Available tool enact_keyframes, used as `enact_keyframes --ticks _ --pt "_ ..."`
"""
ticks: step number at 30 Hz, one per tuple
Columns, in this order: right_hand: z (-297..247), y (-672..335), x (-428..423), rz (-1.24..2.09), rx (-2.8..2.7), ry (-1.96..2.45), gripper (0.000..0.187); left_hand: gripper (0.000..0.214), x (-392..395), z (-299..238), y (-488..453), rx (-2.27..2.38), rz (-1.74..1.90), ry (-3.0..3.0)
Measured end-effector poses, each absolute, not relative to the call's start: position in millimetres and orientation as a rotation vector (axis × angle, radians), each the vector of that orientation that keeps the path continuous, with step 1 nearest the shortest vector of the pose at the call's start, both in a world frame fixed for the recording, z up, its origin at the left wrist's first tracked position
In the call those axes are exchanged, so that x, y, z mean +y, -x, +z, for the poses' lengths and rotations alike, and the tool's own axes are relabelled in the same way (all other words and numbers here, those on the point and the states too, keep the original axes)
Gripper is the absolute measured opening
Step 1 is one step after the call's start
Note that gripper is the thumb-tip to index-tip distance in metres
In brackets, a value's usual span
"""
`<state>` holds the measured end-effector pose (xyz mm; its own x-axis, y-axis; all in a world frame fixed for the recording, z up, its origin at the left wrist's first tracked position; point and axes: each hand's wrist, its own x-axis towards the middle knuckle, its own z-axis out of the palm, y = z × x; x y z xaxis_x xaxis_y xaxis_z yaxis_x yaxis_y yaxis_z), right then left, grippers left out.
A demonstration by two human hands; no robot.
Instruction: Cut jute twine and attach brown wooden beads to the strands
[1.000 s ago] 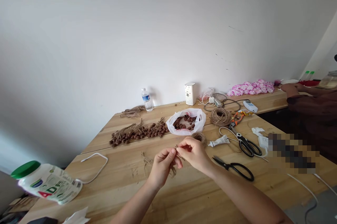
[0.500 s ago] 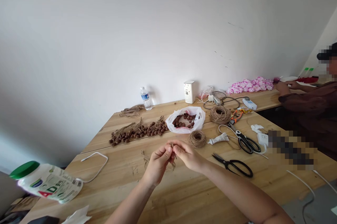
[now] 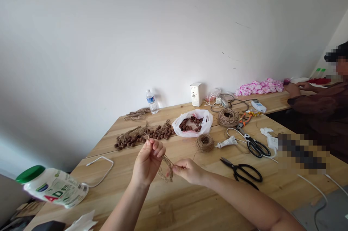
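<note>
My left hand (image 3: pixel 149 159) is closed around a small bundle of twine (image 3: pixel 168 162), with an end poking out above the fingertips. My right hand (image 3: pixel 187 170) pinches the hanging strands at the bundle's lower right. Beyond my left hand lies a row of brown beads with twine stems (image 3: pixel 136 137). A white plastic bag (image 3: pixel 178 132) holding loose brown beads (image 3: pixel 191 124) sits past both hands. Close to my right hand are a small twine ball (image 3: pixel 204 143) and black-handled scissors (image 3: pixel 241 171), with a white tube (image 3: pixel 227 142) behind them.
A larger twine roll (image 3: pixel 228 118), pliers (image 3: pixel 244 120) and a second pair of scissors (image 3: pixel 257 146) lie to the right. At the left stands a tilted white jar (image 3: pixel 57 187) beside a white cable (image 3: pixel 108 171). A water bottle (image 3: pixel 151 102) is by the wall; a person (image 3: pixel 312 104) sits far right.
My hands were together at the front middle. Now they are apart: the left has moved left and up with the twine bundle, the right slightly down, pulling at the strands.
</note>
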<state>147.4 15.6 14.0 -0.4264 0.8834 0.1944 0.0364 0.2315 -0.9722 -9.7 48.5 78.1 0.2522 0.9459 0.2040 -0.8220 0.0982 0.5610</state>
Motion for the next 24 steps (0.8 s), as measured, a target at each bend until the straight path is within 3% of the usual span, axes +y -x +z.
enact_keyframes --ticks 6,10,16,24 --pt "5.7 -138.6 10.9 1.739 -1.572 0.587 0.052 0.011 57.6 82.7 20.8 0.18 1.393 -0.542" --pt "-2.0 -140.9 12.2 1.763 -1.541 0.663 0.054 0.012 69.1 92.4 41.5 0.185 1.512 -0.521" --pt "-1.6 -162.0 25.0 1.443 -1.74 1.023 0.055 0.02 99.7 100.8 104.3 0.255 1.798 -0.481" --pt "-0.8 -175.9 29.9 0.734 -1.941 1.139 0.034 0.025 132.6 76.1 171.8 0.696 2.013 -0.412"
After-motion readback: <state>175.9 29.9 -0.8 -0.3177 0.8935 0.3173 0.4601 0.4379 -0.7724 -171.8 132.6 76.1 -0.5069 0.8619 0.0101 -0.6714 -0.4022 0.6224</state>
